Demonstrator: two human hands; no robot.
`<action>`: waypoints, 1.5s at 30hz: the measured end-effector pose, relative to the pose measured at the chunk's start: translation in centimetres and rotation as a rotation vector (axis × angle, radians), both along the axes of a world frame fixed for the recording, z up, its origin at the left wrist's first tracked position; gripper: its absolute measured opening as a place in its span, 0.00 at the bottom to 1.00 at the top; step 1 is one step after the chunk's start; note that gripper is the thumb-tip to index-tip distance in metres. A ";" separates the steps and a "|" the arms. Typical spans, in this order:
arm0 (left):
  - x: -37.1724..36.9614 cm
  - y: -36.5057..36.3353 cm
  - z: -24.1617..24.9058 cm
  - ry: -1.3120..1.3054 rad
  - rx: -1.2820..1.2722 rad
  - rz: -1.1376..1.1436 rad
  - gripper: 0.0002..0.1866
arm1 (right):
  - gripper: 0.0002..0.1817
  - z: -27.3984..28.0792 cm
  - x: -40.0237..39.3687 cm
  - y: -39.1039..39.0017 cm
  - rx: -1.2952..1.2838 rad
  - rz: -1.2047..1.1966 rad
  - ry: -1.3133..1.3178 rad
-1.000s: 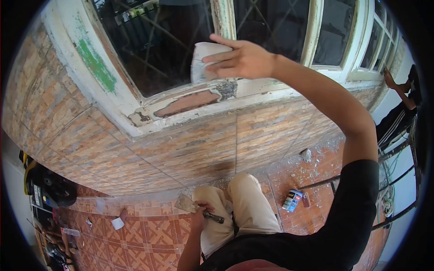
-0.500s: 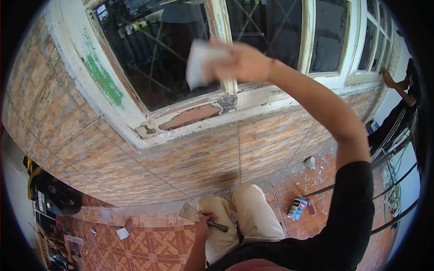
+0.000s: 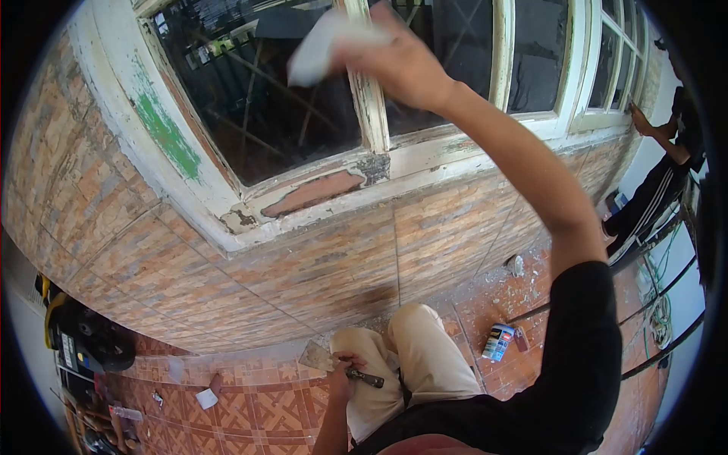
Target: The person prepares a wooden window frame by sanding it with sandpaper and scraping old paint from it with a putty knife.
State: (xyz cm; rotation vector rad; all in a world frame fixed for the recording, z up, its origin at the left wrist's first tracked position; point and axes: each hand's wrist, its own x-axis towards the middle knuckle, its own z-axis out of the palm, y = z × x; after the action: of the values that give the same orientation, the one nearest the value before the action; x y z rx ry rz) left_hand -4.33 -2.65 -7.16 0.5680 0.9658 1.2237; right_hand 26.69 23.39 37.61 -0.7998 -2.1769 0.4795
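**White sheet at the window, putty knife at the lap**

In the head view, the right hand (image 3: 402, 64) is raised to the weathered window frame (image 3: 455, 155), clamped on a white sheet (image 3: 326, 47). The sheet reaches out from beneath the fingers on the left, in front of a dark glass pane (image 3: 265, 114) and the upright bar (image 3: 369, 114) beside it. Both are blurred; whether the sheet touches the wood or glass cannot be told.

The left hand (image 3: 343, 373) is closed on a putty knife (image 3: 365, 378) at the cream trousers (image 3: 432, 356), its blade pointing left and its black handle right. A labelled can (image 3: 498, 343) stands on the tiled floor (image 3: 258, 402), to the right of the knees.
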 end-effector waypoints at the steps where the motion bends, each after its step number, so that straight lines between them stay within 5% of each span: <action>1: 0.5 0.2 0.1 -0.019 0.004 0.000 0.11 | 0.13 -0.1 0.1 1.0 0.641 -0.227 -0.038; 2: 1.0 0.1 0.0 -0.030 0.001 0.005 0.11 | 0.13 -0.1 0.0 1.3 1.281 -0.439 -0.071; 3: 0.9 0.1 0.2 -0.012 -0.010 0.012 0.11 | 0.12 0.4 0.2 0.7 1.036 0.096 -0.372; 5: 0.5 0.0 0.1 0.006 -0.021 0.024 0.11 | 0.13 -0.1 0.3 1.3 1.346 0.154 -0.574; 7: 0.4 0.1 -0.6 -0.077 -0.016 0.030 0.11 | 0.13 1.7 0.6 1.4 1.314 -0.295 -0.228; 9: 0.8 -0.3 -1.5 -0.093 -0.037 0.013 0.11 | 0.14 -0.8 -1.3 1.6 1.188 -0.248 -0.225; 11: -0.5 0.7 -1.0 -0.074 -0.026 -0.002 0.11 | 0.13 -0.3 -0.6 4.0 1.394 0.212 -0.626; 13: -0.1 -0.2 -0.6 -0.095 -0.009 0.008 0.11 | 0.12 3.0 -0.1 2.4 1.458 -0.146 -0.326; 15: 0.1 0.2 -0.9 -0.120 -0.014 0.024 0.11 | 0.13 2.6 -1.0 2.1 1.272 -0.303 -0.042; 18: -0.1 0.2 -1.2 -0.102 0.003 0.011 0.12 | 0.13 1.2 -2.0 1.0 1.281 -0.169 -0.205; 21: 0.0 0.2 -1.8 -0.091 0.009 0.038 0.12 | 0.12 2.6 -1.0 -0.6 1.343 -0.301 0.006; 23: -0.3 0.5 -1.2 -0.116 -0.021 -0.007 0.11 | 0.15 4.6 0.1 -1.3 1.487 -0.177 0.185; 25: -0.4 0.8 -1.4 -0.120 -0.030 -0.010 0.11 | 0.18 6.0 2.9 -1.3 1.492 -0.088 -0.182; 28: -0.5 0.8 -1.7 -0.120 -0.023 -0.024 0.11 | 0.21 5.6 1.3 -2.4 1.269 -0.307 -0.247; 31: -0.2 0.5 -0.8 -0.095 -0.006 -0.028 0.11 | 0.24 5.5 1.6 -0.4 1.224 -0.137 -0.189; 37: -0.2 0.5 -1.4 -0.080 -0.019 0.004 0.11 | 0.28 6.7 -0.5 0.5 1.339 -0.462 -0.038; 39: -0.1 0.5 -1.3 -0.091 -0.014 -0.003 0.11 | 0.21 4.6 -0.9 1.3 0.960 -0.510 0.007; 40: -0.1 0.5 -1.1 -0.086 -0.022 0.000 0.11 | 0.23 3.1 -1.0 1.7 1.218 -0.410 0.055; 43: -0.1 -0.2 -0.9 -0.075 -0.019 0.002 0.10 | 0.28 -0.2 1.3 1.6 1.185 -0.052 -0.451; 45: -0.1 0.8 -1.0 -0.067 0.016 -0.003 0.10 | 0.29 2.6 2.3 1.8 1.210 -0.011 -0.609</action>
State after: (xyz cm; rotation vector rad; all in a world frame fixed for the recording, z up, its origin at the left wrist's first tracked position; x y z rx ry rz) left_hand -4.47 -1.83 -8.17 0.5376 0.8988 1.2417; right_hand 29.00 25.19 40.25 -0.2469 -2.4017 -1.1572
